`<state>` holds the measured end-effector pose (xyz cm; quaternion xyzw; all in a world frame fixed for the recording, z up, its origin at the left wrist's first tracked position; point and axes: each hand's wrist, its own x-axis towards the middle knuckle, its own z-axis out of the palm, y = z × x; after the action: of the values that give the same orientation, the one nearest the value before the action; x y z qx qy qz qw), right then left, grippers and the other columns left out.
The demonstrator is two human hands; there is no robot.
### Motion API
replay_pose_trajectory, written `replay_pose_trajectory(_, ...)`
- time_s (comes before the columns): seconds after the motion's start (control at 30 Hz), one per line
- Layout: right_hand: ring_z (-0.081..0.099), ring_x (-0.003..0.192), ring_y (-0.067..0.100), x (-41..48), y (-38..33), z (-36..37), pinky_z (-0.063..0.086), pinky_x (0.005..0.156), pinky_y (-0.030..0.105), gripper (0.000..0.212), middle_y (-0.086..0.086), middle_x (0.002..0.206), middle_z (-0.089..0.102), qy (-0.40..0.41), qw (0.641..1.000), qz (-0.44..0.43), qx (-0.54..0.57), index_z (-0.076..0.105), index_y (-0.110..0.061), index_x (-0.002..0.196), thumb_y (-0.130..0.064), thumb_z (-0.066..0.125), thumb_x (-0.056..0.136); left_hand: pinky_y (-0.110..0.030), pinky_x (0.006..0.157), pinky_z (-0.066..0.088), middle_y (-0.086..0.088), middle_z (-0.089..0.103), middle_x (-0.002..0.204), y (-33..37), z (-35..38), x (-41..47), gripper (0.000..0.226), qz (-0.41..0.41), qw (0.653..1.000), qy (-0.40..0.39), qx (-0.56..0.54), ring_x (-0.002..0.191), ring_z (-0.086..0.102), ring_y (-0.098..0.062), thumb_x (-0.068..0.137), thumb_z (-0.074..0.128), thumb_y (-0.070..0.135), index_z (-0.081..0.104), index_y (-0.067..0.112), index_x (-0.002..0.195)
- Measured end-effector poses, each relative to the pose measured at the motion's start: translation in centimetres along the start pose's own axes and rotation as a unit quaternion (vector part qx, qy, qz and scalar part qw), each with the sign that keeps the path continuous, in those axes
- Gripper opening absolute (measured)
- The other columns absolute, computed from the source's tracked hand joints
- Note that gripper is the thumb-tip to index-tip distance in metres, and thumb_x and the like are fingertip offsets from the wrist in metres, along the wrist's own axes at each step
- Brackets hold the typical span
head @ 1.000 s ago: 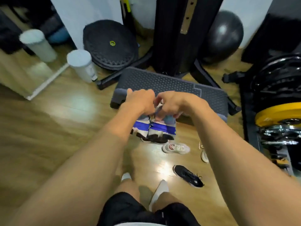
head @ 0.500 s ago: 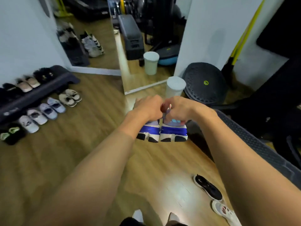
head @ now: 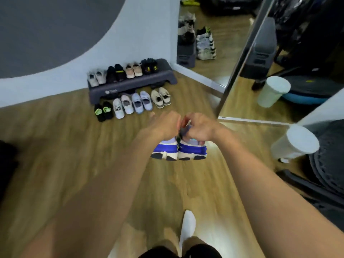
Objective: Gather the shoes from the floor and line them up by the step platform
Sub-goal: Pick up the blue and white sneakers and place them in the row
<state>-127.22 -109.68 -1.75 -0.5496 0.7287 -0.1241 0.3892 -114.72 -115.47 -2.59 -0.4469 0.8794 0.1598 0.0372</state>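
I carry a pair of blue-and-white sneakers in the air, heels toward me. My left hand (head: 164, 123) grips the left sneaker (head: 164, 151) from above, and my right hand (head: 200, 127) grips the right sneaker (head: 192, 151). Ahead, the dark step platform (head: 134, 84) stands against the wall with several shoes on top. A row of shoes (head: 133, 103) lines the floor in front of it, from black-and-green at the left to beige at the right.
A mirror (head: 232, 43) leans on the wall to the right of the platform. A white bin (head: 294, 144) and a black balance disc (head: 329, 164) stand at the right. Wooden floor (head: 65, 146) stretches between me and the shoe row. My white sock (head: 188, 226) shows below.
I have turned left from the gym bench toward the step platform, carrying the blue-and-white pair with both hands. The platform and shoe row now lie straight ahead.
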Motion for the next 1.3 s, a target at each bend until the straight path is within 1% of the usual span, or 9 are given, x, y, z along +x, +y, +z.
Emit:
replay_pose_trajectory(0.17,0.056,0.061,0.02,10.0,-5.0,0.8,0.041,0.042,0.022,0.017,0.003,0.076,0.06,-0.016,0.995,-0.081,-0.053,0.052,-0.018,0.08,-0.003,0.057,0.075,-0.04,0.088,0.043,-0.008,0.064,0.101,-7.9,-2.0,4.2,0.017,-0.065,0.996,0.017,-0.052,0.099,0.057,-0.031,0.083,0.054,0.038,0.062,0.023,0.083)
replay_pose_trajectory(0.43,0.06,0.08,0.006,24.8,-13.6,4.4,0.046,0.061,0.017,0.025,-0.014,0.085,0.066,-0.095,0.99,-0.108,-0.015,0.063,-0.027,0.083,-0.004,0.058,0.075,-0.041,0.075,0.052,-0.003,0.062,0.082,-22.9,-3.3,11.2,0.013,-0.124,0.986,-0.032,-0.104,0.082,0.059,-0.027,0.07,0.068,0.023,0.055,0.02,0.069)
replay_pose_trajectory(0.53,0.059,0.087,0.011,30.3,-16.9,6.3,0.047,0.067,0.021,0.022,-0.012,0.086,0.063,-0.094,0.987,-0.115,-0.055,0.061,-0.022,0.095,-0.01,0.061,0.077,-0.039,0.08,0.049,-0.002,0.059,0.083,-28.9,-3.6,13.6,0.018,-0.15,0.981,-0.05,-0.114,0.093,0.06,-0.03,0.074,0.068,0.02,0.052,0.025,0.067)
replay_pose_trajectory(0.6,0.059,0.093,0.019,34.1,-18.7,7.9,0.049,0.071,0.029,0.024,-0.005,0.092,0.061,-0.091,0.983,-0.134,-0.081,0.058,-0.02,0.102,-0.014,0.06,0.079,-0.039,0.092,0.042,-0.005,0.063,0.103,-32.8,-3.3,15.4,0.01,-0.178,0.976,-0.05,-0.114,0.108,0.056,-0.03,0.081,0.066,0.025,0.064,0.026,0.091)
replay_pose_trajectory(0.67,0.056,0.104,0.027,37.9,-20.1,9.5,0.048,0.08,0.034,0.044,0.004,0.111,0.059,-0.1,0.983,-0.125,-0.096,0.048,-0.019,0.126,-0.017,0.057,0.083,-0.039,0.097,0.039,-0.007,0.064,0.114,-36.5,-2.7,17.2,0.025,-0.199,0.973,-0.044,-0.108,0.112,0.055,-0.028,0.085,0.063,0.028,0.065,0.018,0.108)
replay_pose_trajectory(0.77,0.054,0.107,0.029,43.7,-21.7,12.0,0.046,0.077,0.034,0.071,0.009,0.125,0.054,-0.12,0.978,-0.111,-0.127,0.023,-0.018,0.149,-0.018,0.054,0.085,-0.04,0.086,0.039,0.0,0.064,0.102,-41.2,-1.6,20.0,0.02,-0.188,0.982,-0.002,-0.032,0.1,0.059,-0.025,0.088,0.051,0.042,0.058,0.025,0.094)
replay_pose_trajectory(0.9,0.056,0.094,0.027,51.0,-23.8,14.9,0.049,0.072,0.039,0.054,0.006,0.109,0.058,-0.134,0.969,-0.152,-0.141,0.038,-0.013,0.133,-0.014,0.056,0.081,-0.04,0.08,0.026,0.003,0.061,0.104,-47.1,0.6,23.3,0.024,-0.232,0.971,0.041,-0.037,0.104,0.055,-0.022,0.088,0.05,0.044,0.056,0.023,0.098)
replay_pose_trajectory(1.03,0.055,0.088,0.026,58.0,-24.9,18.4,0.04,0.064,0.035,0.024,0.003,0.095,0.055,-0.164,0.959,-0.168,-0.161,0.046,-0.015,0.107,-0.016,0.057,0.086,-0.038,0.082,0.04,-0.003,0.067,0.096,-53.4,3.9,26.5,0.013,-0.257,0.961,0.035,-0.098,0.094,0.059,-0.028,0.088,0.052,0.023,0.062,0.018,0.095)
replay_pose_trajectory(1.3,0.056,0.097,0.029,73.7,-23.7,31.1,0.032,0.066,0.032,0.032,0.01,0.108,0.058,-0.149,0.957,-0.184,-0.169,0.046,-0.01,0.116,-0.021,0.058,0.089,-0.041,0.09,0.046,-0.007,0.067,0.111,-68.1,15.3,33.9,0.024,-0.28,0.95,-0.011,-0.138,0.107,0.057,-0.03,0.087,0.052,0.017,0.069,0.018,0.104)
